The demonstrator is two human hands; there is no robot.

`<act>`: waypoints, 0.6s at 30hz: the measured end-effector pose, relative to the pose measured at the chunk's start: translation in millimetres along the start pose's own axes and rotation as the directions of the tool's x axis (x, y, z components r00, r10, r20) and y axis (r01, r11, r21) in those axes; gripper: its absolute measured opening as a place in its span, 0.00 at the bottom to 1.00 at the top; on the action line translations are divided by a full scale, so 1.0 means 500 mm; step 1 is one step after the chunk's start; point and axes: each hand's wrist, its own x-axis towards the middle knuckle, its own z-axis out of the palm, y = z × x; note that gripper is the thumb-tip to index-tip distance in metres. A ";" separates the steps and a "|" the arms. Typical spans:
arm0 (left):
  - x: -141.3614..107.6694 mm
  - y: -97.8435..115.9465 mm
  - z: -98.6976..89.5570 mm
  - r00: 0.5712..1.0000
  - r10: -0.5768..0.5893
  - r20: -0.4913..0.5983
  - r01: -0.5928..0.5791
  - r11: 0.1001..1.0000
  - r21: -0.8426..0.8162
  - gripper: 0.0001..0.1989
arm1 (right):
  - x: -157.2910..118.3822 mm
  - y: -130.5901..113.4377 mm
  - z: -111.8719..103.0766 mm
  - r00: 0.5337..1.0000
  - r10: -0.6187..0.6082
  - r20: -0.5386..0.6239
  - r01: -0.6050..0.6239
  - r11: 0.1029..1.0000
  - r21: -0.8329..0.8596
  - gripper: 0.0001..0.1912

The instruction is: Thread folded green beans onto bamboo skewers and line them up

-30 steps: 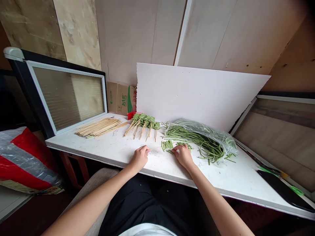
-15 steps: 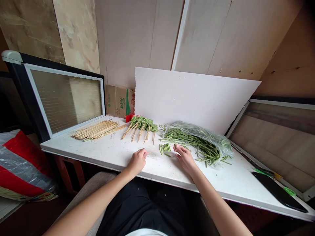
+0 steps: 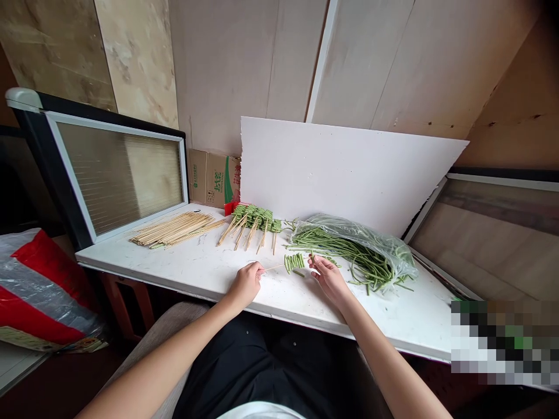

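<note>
My left hand [image 3: 247,282] is closed in a pinch on the blunt end of a thin bamboo skewer [image 3: 274,267]. A row of cut green bean pieces [image 3: 294,263] is threaded side by side toward its far end. My right hand [image 3: 326,273] pinches one more bean piece [image 3: 311,259] at the tip end of the skewer; whether the tip has pierced it I cannot tell. A loose bean piece [image 3: 299,273] lies on the white table [image 3: 187,273] beneath the row. More cut pieces [image 3: 332,262] show partly behind my right hand.
Bare bamboo skewers [image 3: 174,230] are heaped at the left. Filled bean skewers [image 3: 253,218] are stacked at the back middle. Long green beans [image 3: 340,243] spill from a clear plastic bag [image 3: 393,250] on the right. A white board [image 3: 340,169] leans behind, beside a cardboard box [image 3: 209,177].
The view has shifted slightly. Both hands keep their grips, and the row of bean pieces looks much the same. The table's right corner is now pixelated.
</note>
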 end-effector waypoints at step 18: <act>0.001 -0.004 0.003 1.000 -0.008 -0.004 0.008 1.000 0.004 0.12 | 0.013 0.012 -0.002 0.996 -0.041 -0.078 0.042 0.999 0.016 0.28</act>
